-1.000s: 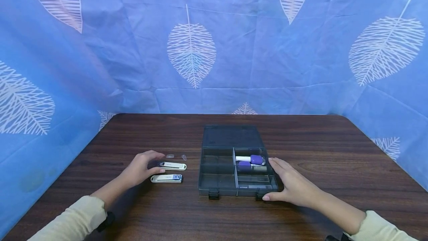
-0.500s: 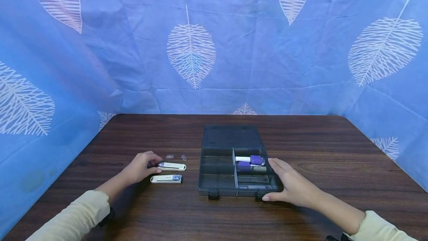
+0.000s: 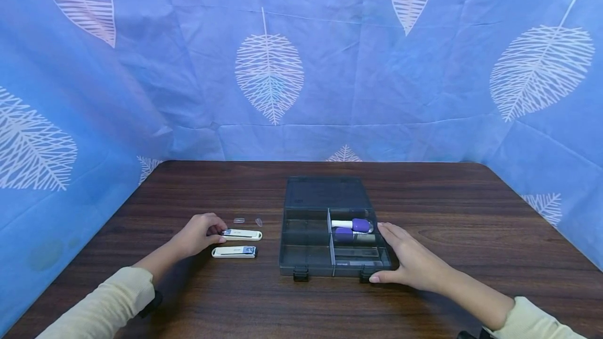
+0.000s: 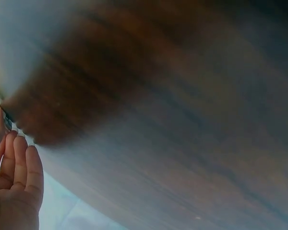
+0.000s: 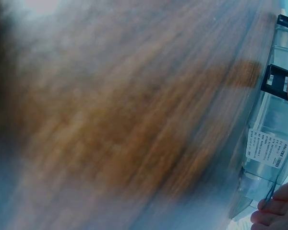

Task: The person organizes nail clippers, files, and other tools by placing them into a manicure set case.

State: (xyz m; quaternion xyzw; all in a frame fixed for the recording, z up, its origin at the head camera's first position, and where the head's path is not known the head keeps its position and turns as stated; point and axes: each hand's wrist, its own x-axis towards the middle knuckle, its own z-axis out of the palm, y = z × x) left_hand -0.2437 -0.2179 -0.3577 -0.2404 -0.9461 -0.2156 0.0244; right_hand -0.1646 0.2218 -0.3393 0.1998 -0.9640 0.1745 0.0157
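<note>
L hand (image 3: pixel 198 232): narrow pinch, thumb + fingertips on the L end of the far clipper (image 3: pixel 242 234). L wrist cam has the pinch only at frame edge, so can't tell how firm. Clipper seems flat on table (image 3: pixel 282 307); any slight lift n/v.

Key relation: far clipper's long axis runs L–R, approx. square to my line of sight. I have its near-L tip; free end points R, toward the open box (image 3: pixel 315 271), w/ a gap of table between. L hand is much the nearer; R hand (image 3: pixel 407 258) is on the box's opp. side.

R hand: spread round box's front R corner, fingers along the side wall, thumb by front latch (image 3: pixel 365 275). Steadying it, I'd judge.

Near clipper (image 3: pixel 234 251): parallel to the other, just my side of it, untouched. Two clear bits (image 3: pixel 239 220) (image 3: pixel 259 222) just beyond far clipper. Purple-capped bottles (image 3: pixel 361 225) (image 3: pixel 344 234) in box, R of divider (image 3: pixel 331 239).
</note>
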